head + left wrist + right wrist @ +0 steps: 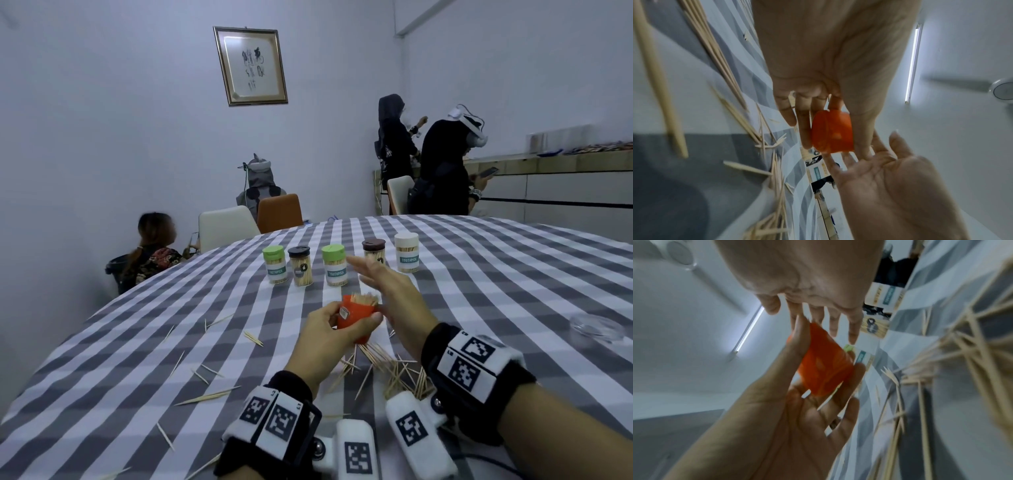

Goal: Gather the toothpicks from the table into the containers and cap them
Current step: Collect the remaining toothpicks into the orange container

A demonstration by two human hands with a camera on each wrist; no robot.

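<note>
My left hand [334, 330] grips an orange container [356, 317] just above the checked table, fingers and thumb curled round its wall; toothpick tips stick out of its open top. The same orange container [831, 134] fills the middle of the left wrist view and shows again [824, 365] in the right wrist view. My right hand [383, 284] hovers flat over and beside the container's mouth, fingers straight and spread, holding nothing. A heap of loose toothpicks [387, 370] lies under both hands, with more toothpicks [209, 397] scattered to the left.
Several capped toothpick containers [334, 265] stand in a row behind my hands on the checked tablecloth [513, 291]. A glass ashtray [594, 329] sits at the right. Chairs and other people are beyond the table's far edge.
</note>
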